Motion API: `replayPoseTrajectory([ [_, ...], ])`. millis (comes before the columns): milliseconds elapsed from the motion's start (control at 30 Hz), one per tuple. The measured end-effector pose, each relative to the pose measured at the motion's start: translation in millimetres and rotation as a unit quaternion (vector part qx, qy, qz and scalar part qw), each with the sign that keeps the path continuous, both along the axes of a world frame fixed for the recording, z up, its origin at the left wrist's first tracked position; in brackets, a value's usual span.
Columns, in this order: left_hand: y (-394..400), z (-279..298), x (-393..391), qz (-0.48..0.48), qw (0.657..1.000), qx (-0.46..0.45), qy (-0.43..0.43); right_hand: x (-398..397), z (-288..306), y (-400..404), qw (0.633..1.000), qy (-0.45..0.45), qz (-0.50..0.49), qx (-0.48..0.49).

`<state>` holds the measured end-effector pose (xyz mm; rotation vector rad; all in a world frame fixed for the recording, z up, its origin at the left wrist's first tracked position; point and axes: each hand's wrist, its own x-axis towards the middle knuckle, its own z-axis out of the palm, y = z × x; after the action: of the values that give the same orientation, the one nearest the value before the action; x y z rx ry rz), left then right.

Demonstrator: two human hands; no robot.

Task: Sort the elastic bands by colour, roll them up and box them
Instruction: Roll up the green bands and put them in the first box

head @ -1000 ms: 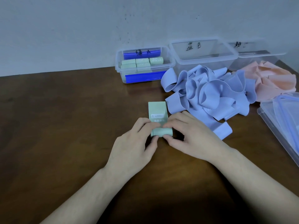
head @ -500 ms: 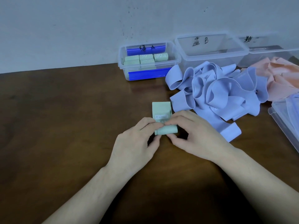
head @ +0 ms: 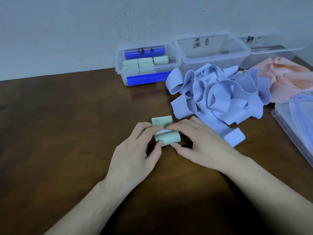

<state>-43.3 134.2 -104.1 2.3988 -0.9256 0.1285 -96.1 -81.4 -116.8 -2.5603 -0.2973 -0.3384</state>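
A pale green elastic band (head: 166, 137) lies on the brown table, mostly rolled, with a short flat tail pointing away from me. My left hand (head: 135, 150) pinches the roll's left end between thumb and fingers. My right hand (head: 194, 145) grips the right end, its fingertips over the top of the roll. A heap of loose lilac-blue bands (head: 218, 97) sits just right of and behind the roll. Pink bands (head: 284, 77) are piled at the far right. The clear box with blue clips (head: 172, 64) holds several rolled green bands (head: 160, 60).
Two more clear boxes stand against the wall: one (head: 211, 48) marked B with nothing in it, another (head: 274, 50) behind the pink pile. Clear lids (head: 298, 119) with blue rims lie at the right edge. The wall runs along the table's far side.
The roll has grown thicker and the flat tail beyond my fingers has become shorter. Both hands stayed on the band; the camera view shifted slightly.
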Motion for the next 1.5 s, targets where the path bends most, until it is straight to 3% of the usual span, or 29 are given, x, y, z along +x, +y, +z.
replayPoseTrajectory([
  [167, 0, -3, -2, -0.023, 0.997, 0.033, -0.059, 0, 0, 2, 0.999, -0.036, -0.009, -0.016],
  [433, -5, 0, 6, 0.008, 0.998, 0.056, -0.033, 2, -3, 7, 0.992, -0.105, -0.034, -0.057],
  [767, -4, -1, 14, -0.003, 0.995, 0.078, -0.065, 9, -5, 10, 0.985, -0.128, -0.07, -0.093],
  [1200, -26, 13, 39, 0.032, 0.987, 0.155, -0.034, 31, 3, 9, 0.972, -0.134, -0.098, -0.166],
  [1367, -20, 14, 38, 0.013, 0.997, 0.082, -0.001, 29, 9, 12, 0.966, -0.183, -0.131, -0.125],
  [1500, -16, 15, 35, -0.032, 0.988, -0.056, 0.139, 21, 14, 18, 0.963, -0.213, -0.154, -0.057],
])
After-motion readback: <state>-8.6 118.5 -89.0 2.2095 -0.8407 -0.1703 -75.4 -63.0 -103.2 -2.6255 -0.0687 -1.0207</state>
